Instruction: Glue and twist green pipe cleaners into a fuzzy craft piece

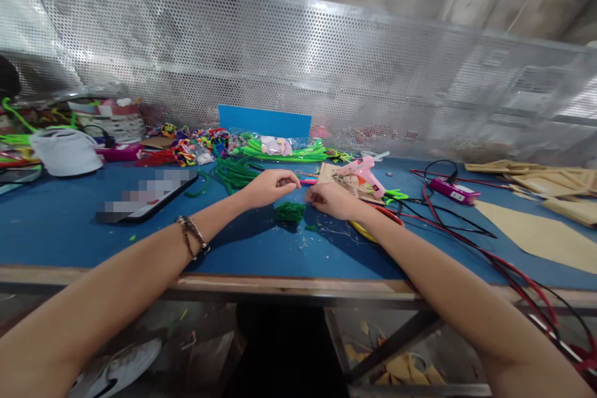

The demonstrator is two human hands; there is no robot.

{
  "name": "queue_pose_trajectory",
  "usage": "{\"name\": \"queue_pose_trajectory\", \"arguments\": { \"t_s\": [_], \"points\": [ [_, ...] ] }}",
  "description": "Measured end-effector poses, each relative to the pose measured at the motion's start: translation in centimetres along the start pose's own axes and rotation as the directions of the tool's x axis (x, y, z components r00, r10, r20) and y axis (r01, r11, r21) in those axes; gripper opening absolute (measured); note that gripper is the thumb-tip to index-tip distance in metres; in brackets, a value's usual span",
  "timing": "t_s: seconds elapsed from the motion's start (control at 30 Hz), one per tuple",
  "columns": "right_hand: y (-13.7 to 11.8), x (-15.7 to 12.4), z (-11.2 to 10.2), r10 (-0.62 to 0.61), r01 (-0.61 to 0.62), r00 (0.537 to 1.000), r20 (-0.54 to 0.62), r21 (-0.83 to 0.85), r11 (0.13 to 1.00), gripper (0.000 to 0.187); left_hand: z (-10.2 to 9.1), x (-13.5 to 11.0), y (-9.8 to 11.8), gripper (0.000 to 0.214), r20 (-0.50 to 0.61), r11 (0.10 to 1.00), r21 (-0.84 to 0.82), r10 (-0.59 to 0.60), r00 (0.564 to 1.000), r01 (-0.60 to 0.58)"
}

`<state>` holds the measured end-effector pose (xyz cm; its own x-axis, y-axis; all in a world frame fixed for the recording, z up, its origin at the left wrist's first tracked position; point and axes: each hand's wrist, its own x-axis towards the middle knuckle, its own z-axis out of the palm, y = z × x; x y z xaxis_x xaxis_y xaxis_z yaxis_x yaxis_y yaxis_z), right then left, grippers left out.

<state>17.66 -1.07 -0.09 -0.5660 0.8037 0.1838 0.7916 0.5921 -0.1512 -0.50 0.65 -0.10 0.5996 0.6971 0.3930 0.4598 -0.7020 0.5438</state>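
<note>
My left hand [270, 187] hovers over the blue table [69, 224], fingers pinched on a thin pink pipe cleaner [308, 181]. My right hand [330, 199] is curled shut on the other end of the same pink strand, close to the left hand. Just below and between both hands lies a small dark green fuzzy clump [290, 212]. A pink hot glue gun [366, 172] rests on a piece of cardboard right behind my right hand. A beaded bracelet [192, 236] sits on my left wrist.
Green pipe cleaners [237, 172] and a bag of bright green ones [280, 150] lie behind the hands, with coloured scraps further left. A phone [147, 196] lies at left, a white cap [65, 150] far left. Red and black cables [466, 242], a purple device [453, 190] and cardboard sheets [536, 233] fill the right.
</note>
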Motion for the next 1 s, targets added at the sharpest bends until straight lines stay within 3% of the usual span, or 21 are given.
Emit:
{"name": "queue_pose_trajectory", "arguments": {
  "t_s": [0.17,0.27,0.4,0.53,0.63,0.8,1.0],
  "points": [
    [0.0,0.2,-0.1,-0.021,0.054,0.988,-0.154,0.209,0.976,0.025,0.0,0.0,0.0,0.024,0.017,1.0,-0.006,-0.005,1.0,0.005],
    [-0.1,0.2,-0.4,0.009,0.079,0.974,-0.228,0.375,0.923,0.016,-0.3,-0.1,0.0,0.032,0.103,0.997,-0.06,0.057,0.993,-0.051],
    [-0.5,0.1,-0.8,0.114,0.034,0.968,-0.222,0.568,0.822,0.007,-0.6,-0.4,-0.1,0.051,0.273,0.99,0.041,0.121,0.954,-0.137],
    [-1.0,-0.3,-1.3,0.163,0.001,0.972,-0.17,0.695,0.719,0.006,-0.4,-0.5,-0.2,0.046,0.381,0.964,0.166,0.131,0.915,-0.207],
    [-1.4,-0.4,-1.5,0.114,0.029,0.981,-0.156,0.703,0.711,0.006,-0.2,-0.4,-0.3,0.042,0.427,0.966,0.167,0.111,0.898,-0.199],
    [-1.6,-0.3,-0.8,0.01,0.108,0.986,-0.168,0.68,0.725,0.006,-0.2,-0.1,-0.5,0.039,0.377,0.994,-0.005,0.106,0.92,-0.113],
    [-2.2,-0.1,-0.2,-0.112,0.228,0.946,-0.304,0.382,0.895,0.003,0.2,0.1,-1.0,0.04,0.376,0.991,-0.082,0.13,0.917,-0.107]
  ]
}}
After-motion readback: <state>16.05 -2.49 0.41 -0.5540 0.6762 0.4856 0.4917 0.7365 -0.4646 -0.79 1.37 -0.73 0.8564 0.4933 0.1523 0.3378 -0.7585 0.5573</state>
